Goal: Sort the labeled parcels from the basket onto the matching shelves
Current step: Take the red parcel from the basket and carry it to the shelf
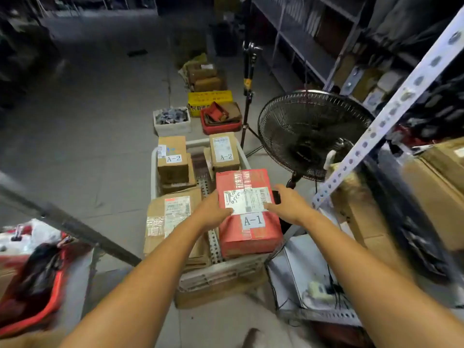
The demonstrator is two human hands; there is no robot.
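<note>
A: Head view first. Where is the parcel?

B: The red A-1 parcel (251, 238) sits in the near right corner of the basket (153, 169), riding higher than the rest. Two A-2 parcels (173, 159) stand at the far end, and a brown parcel (173, 214) lies just to its left.

A: And the hands?

B: The left hand (213, 210) is on the parcel's left edge, with its fingers (227, 212) lying over the corner of the shipping label. Whether they hook round the side, I cannot tell. The right hand (286, 207) lies on the right edge, fingers fairly straight across the top and the thumb spread away. Neither hand is clamped on it, as far as I can see.

A: So this is the pick-up. How would you do it well?

B: I would slide both palms down the sides and squeeze evenly, then lift straight up so the base clears the basket rim. I would keep the A-1 sticker facing up, so it can be checked against the shelf.

A: Any hazards?

B: The pedestal fan (311, 134) and the slanted shelf upright (391, 114) crowd the right side. I would turn the parcel towards the shelves only once it is well raised.
</note>
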